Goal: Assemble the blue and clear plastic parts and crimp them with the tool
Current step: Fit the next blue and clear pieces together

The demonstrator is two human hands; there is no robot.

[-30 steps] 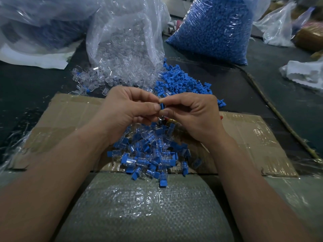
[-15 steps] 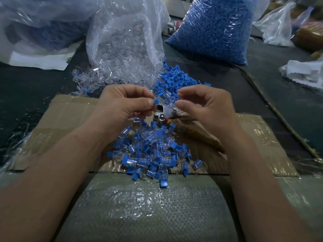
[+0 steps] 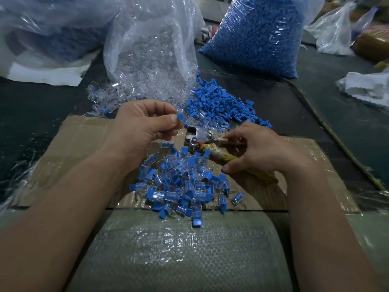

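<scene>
My left hand [image 3: 145, 127] has its grip pinched on a piece [image 3: 180, 118], thumb and forefinger on it and the blue cap showing. I cannot tell whether the clear half is fully seated. My right hand [image 3: 259, 152] has its grip curled over the wrapped handles of the tool [image 3: 200, 137], which lies on the cardboard [image 3: 69, 148] with its metal head just beside the piece. To crimp well, I judge I should raise the tool only slightly, feed the piece squarely into the head, then squeeze once, firmly. Nearer me lies the pile [image 3: 183, 186] of joined pieces. Beyond it are loose blue parts [image 3: 221, 102] and the bag [image 3: 151, 55] of clear ones, on the dark surface [image 3: 42, 102].
</scene>
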